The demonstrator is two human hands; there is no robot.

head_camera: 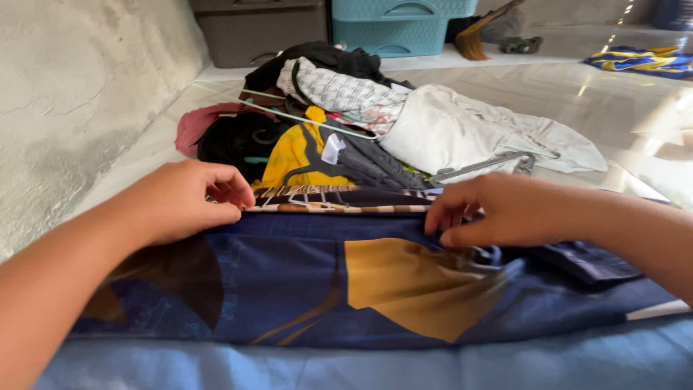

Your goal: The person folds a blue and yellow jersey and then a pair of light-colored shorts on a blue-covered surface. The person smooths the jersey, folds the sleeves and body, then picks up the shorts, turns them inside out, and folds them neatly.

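A dark blue garment (289, 274) with a mustard yellow patch lies spread flat in front of me over a light blue cloth (361, 368). My left hand (184, 198) pinches its far folded edge on the left. On the right, my right hand (498, 209) grips the same edge, fingers curled on the cloth. A brown patterned band (339, 198) of the garment shows between the two hands.
Behind the garment is a heap of clothes (339, 123) with hangers: yellow, black, pink, striped and white pieces. A rough wall (72, 94) runs along the left. A brown drawer unit (256, 32), a teal drawer unit (397, 25) and a broom (480, 36) stand at the back.
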